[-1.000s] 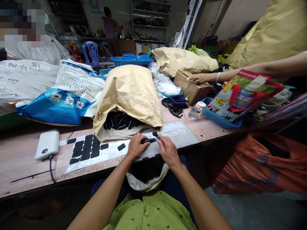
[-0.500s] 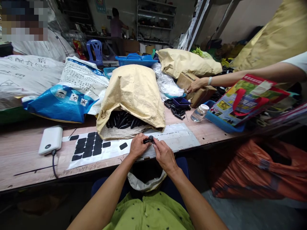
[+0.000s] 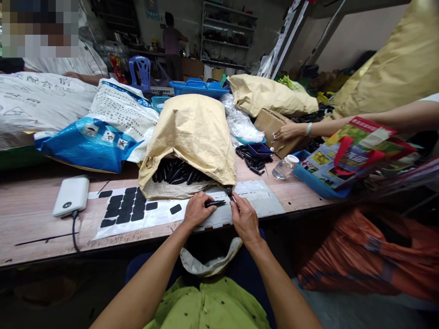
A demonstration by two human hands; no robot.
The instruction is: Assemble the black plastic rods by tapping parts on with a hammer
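Closed around one end of a slim, pointed black piece [image 3: 216, 203], my left hand [image 3: 196, 210] is just above the table's front edge. My right hand [image 3: 244, 220] pinches a small stick-like thing with a round black head [image 3: 228, 192], held upright beside the point of the black piece and apart from it. Behind both hands lies a tan sack [image 3: 194, 128], its mouth facing me. Many slim black pieces [image 3: 176, 172] like the held one show inside that mouth. A grey-white sheet [image 3: 255, 201] lies beneath my hands.
White backing [image 3: 157, 217] with black rounded squares lies left of my hands, near a white power bank [image 3: 71, 196]. A jar [image 3: 285, 167] and blue tray [image 3: 318, 185] stand right. A co-worker's hand [image 3: 287, 130] touches a cardboard box [image 3: 267, 123].
My hands have moved apart. The round-headed thing has gone right, away from the black piece, which now shows more of its length. The co-worker's hand stays at the box.
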